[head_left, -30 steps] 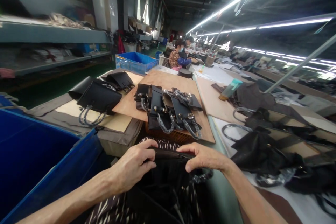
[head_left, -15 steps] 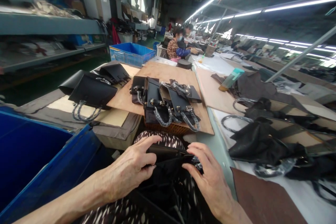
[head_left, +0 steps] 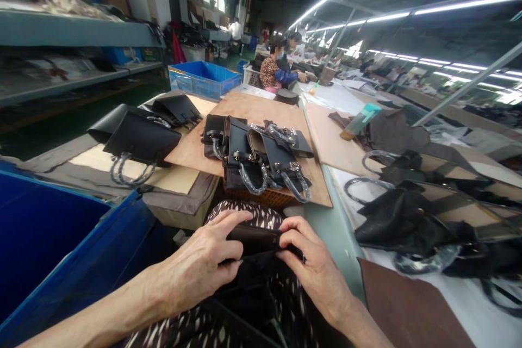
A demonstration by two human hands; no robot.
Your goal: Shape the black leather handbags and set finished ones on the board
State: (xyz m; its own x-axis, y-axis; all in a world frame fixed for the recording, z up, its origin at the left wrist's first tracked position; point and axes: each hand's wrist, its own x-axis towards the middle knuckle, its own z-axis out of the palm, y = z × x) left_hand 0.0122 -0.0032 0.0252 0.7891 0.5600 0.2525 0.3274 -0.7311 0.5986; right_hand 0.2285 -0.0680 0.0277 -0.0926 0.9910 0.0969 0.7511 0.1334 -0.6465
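Note:
A black handbag (head_left: 256, 242) lies in my lap, its dark lining (head_left: 261, 283) showing towards me. My left hand (head_left: 214, 253) grips the left end of its upper edge, thumb on the near side and index finger stretched along the top. At the right end, my right hand (head_left: 305, 253) pinches the same edge between thumb and fingers. Much of the bag is lost in shadow against my patterned clothing (head_left: 248, 212). Just beyond, several black handbags (head_left: 240, 141) with plastic-wrapped handles rest on a brown board (head_left: 285, 111).
More black bags (head_left: 141, 136) lie on a padded stand at left. A blue bin (head_left: 61, 228) is close on my left, another blue crate (head_left: 204, 79) farther off. Unfinished bags (head_left: 408, 217) and a brown sheet (head_left: 411, 304) cover the right table. A co-worker (head_left: 275, 68) sits ahead.
My right hand has shifted slightly left along the bag's edge, and its fingers have closed onto it. The left hand keeps its hold in nearly the same place.

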